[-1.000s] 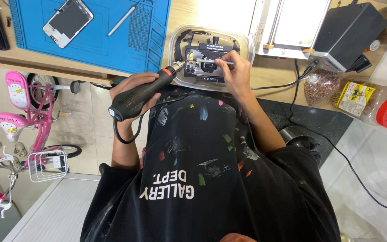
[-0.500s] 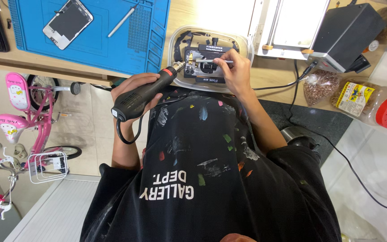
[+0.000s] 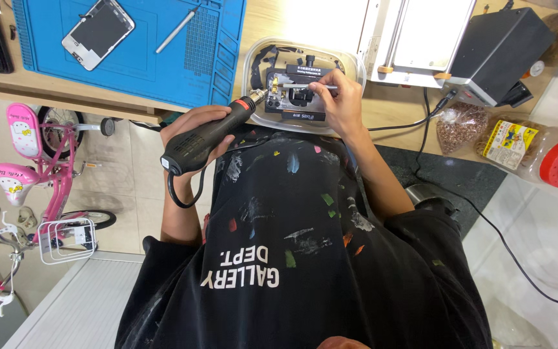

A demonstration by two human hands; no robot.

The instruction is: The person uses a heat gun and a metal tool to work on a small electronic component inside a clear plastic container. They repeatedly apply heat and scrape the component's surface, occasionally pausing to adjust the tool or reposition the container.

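My left hand [image 3: 192,123] is wrapped around a black handheld power tool [image 3: 209,137] with a red ring near its metal tip. The tip points at a small black clamp fixture [image 3: 295,106]. The fixture lies in a clear plastic tray [image 3: 253,61] at the desk's near edge. My right hand [image 3: 340,97] pinches a thin silver rod-like tool [image 3: 301,85], held flat across the top of the fixture. A black cord loops from the power tool's rear down by my shirt.
A blue work mat [image 3: 163,58] at the back left carries a phone [image 3: 98,31] and a silver pen-like tool [image 3: 177,29]. To the right are a white flat device [image 3: 421,35], a black box [image 3: 495,48], a seed bag [image 3: 458,126] and a red-lidded jar [image 3: 540,155]. A pink child's bicycle [image 3: 33,168] stands on the floor.
My right hand has shifted slightly farther over the fixture with the thin tool. The left hand and the power tool have barely moved.
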